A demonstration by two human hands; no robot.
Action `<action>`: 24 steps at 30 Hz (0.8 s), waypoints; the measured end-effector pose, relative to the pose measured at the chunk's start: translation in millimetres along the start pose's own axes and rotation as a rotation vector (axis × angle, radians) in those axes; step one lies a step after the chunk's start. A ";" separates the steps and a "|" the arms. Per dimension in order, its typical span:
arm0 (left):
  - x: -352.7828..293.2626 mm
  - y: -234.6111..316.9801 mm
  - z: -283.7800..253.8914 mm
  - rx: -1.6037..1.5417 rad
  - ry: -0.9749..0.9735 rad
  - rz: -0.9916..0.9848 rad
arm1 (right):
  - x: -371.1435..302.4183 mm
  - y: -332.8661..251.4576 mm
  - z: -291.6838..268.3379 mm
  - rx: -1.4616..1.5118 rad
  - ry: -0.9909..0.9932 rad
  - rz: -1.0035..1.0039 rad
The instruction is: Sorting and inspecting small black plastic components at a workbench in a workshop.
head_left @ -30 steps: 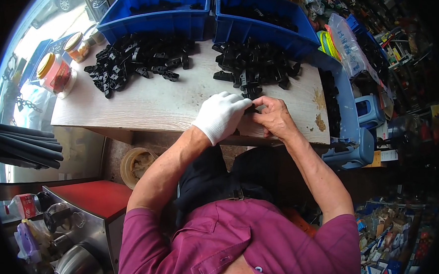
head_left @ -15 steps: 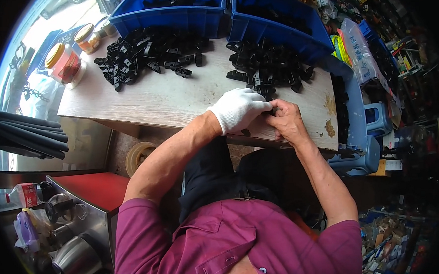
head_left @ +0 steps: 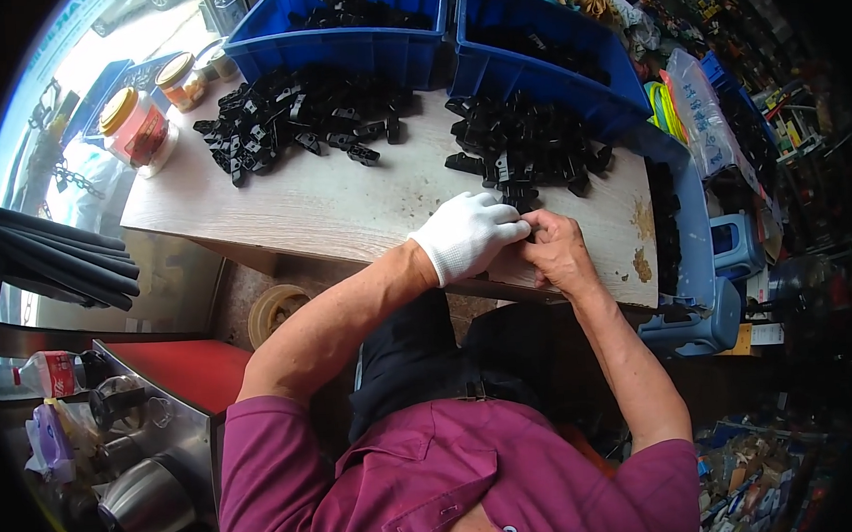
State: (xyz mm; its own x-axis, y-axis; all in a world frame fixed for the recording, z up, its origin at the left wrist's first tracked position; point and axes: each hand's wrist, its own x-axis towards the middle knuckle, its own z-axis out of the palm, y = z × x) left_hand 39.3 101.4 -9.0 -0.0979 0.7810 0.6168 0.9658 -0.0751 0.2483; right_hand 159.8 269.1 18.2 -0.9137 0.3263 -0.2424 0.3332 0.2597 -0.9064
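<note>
table: pale, wood-grained, worn through in patches near its right end; heaps and jars stand on it, and both hands work just above its near edge.
left blue bin and right blue bin: side by side along the far edge, black pieces inside each.
left heap: loose black pieces in front of the left bin, a few strayed toward the middle of the table.
right heap: similar black pieces, its near end just beyond the hands.
left hand: in a white knit glove, back upward, fingers curled in and meeting the right fingertips; its grip is hidden underneath, so i cannot tell what it clasps.
right hand: bare, thumb and forefinger drawn into a narrow pinch, seemingly around the small part.
step in hand: by the look of it, close two-handed fingertip handling of one piece; from this pose, any move calls for a light, steady pinch.
small dark part: at the meeting fingertips, near the right heap, mostly covered; its shape cannot be made out.
</note>
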 end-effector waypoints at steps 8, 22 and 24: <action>-8.3 19.4 -9.9 0.142 -0.081 -0.140 | -3.4 -4.2 0.8 -0.043 0.005 -0.006; -75.0 -62.9 -82.9 0.624 0.146 -0.484 | -18.1 7.2 -31.2 0.313 0.112 0.028; -75.0 -62.3 -80.2 0.582 0.114 -0.490 | -17.8 15.7 -54.0 0.389 0.227 0.044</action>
State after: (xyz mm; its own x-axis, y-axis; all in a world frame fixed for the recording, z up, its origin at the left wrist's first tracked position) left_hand -32.8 -2.2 -10.9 -0.5407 0.5701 0.6186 0.7734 0.6262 0.0988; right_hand 193.9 316.5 27.0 -0.8118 0.5317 -0.2413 0.2189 -0.1061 -0.9700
